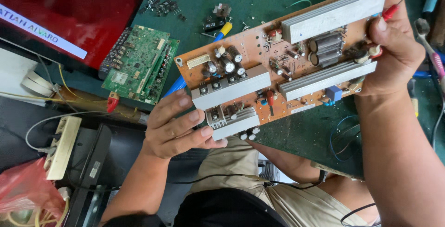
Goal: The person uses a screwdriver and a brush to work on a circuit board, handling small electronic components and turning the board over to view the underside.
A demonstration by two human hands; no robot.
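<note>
The orange power-supply circuit board [278, 64] sits in the air between your two hands, tilted so its right end rises toward the top of the view, above the green bench [296, 134] and your lap. Your left hand [178, 125] has its grip pinched on the board's lower left corner, thumb under the edge and fingers [194, 115] curled over the small finned heat sink [232, 118]. Your right hand [394, 51] has its grip clamped on the board's far right edge, the thumb pressed on the component side near the dark cylindrical capacitors [327, 48]; a red probe [394, 9] pokes out from between those fingers. Long aluminium heat sinks [333, 16] run along the board's upper and lower right parts, and another [232, 88] crosses its left half. On the bench, left of the board and well apart from it, lies a green circuit board [139, 64], with loose small components [162, 6] scattered beyond it. A cream power strip [62, 146] lies at lower left.
</note>
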